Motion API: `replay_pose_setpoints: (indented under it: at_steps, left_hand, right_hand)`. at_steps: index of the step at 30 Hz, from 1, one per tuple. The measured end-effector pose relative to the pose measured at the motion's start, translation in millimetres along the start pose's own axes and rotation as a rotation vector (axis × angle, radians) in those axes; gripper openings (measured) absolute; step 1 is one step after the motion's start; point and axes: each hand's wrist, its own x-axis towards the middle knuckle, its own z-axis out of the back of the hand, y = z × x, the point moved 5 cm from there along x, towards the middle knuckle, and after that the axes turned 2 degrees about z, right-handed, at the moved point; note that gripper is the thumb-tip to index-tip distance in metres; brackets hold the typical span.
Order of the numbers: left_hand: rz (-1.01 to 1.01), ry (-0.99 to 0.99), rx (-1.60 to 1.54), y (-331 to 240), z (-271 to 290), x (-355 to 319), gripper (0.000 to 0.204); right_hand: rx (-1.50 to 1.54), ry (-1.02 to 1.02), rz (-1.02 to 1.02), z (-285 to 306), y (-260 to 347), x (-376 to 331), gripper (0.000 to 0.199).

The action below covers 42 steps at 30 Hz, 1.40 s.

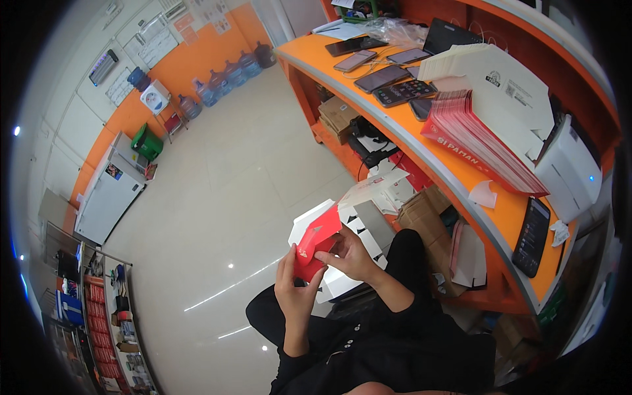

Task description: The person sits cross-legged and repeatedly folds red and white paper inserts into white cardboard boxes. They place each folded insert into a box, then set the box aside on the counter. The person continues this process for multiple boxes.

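In front of my lap, a red and white folding carton (322,232) is held between both hands, partly folded, with a white flap at its far left. My left hand (294,289) grips its near left side, thumb and fingers pinching the card. My right hand (355,255) pinches the right side, thumb on the red face. Just beyond and below lie white cartons (339,284) with dark cut-outs, partly hidden by my hands. A pale card sheet (372,189) sticks up to the right of the carton.
On the orange counter (454,172) at the right stand a fanned stack of red and white carton blanks (484,148), a white printer (571,172), several phones (395,93) and a near phone (531,237). Brown cardboard boxes (428,230) sit beneath. Shelves (99,316) stand far left.
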Motion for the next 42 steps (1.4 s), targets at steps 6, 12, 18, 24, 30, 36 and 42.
replay_pose_setpoints:
  at_steps: [6, 12, 18, 24, 30, 36, 42]
  left_hand:
    - [0.037, -0.030, -0.051, -3.5, -0.6, 1.4, 0.068]
    - [-0.044, -0.037, 0.217, 3.2, 9.6, 3.8, 0.067]
    - [-0.106, -0.118, 0.248, 4.6, 17.9, 7.2, 0.067]
    - [0.004, -0.131, 0.140, 4.2, 18.6, 5.5, 0.066]
    - [0.016, -0.129, 0.018, 6.6, 0.6, -3.1, 0.080]
    - [-0.250, -0.180, -0.109, 31.1, -30.8, -18.6, 0.103]
    - [0.333, 0.056, 0.333, 267.5, -116.4, -106.3, 0.108]
  right_hand:
    - [-0.034, 0.020, 0.007, 4.1, 4.8, -1.9, 0.036]
    - [0.036, -0.182, 0.009, 26.9, 35.6, 4.1, 0.026]
    - [-0.380, -0.195, 0.033, 41.3, 18.9, 8.7, 0.015]
    - [-0.830, -0.220, 0.229, 6.2, 14.6, -3.4, 0.019]
    - [-0.313, -0.342, 0.156, -3.3, -32.5, -5.8, 0.012]
    - [-0.876, -0.209, 0.580, -24.9, 89.1, 8.7, 0.016]
    - [-1.300, -0.568, 0.940, -16.0, 258.7, 9.2, 0.013]
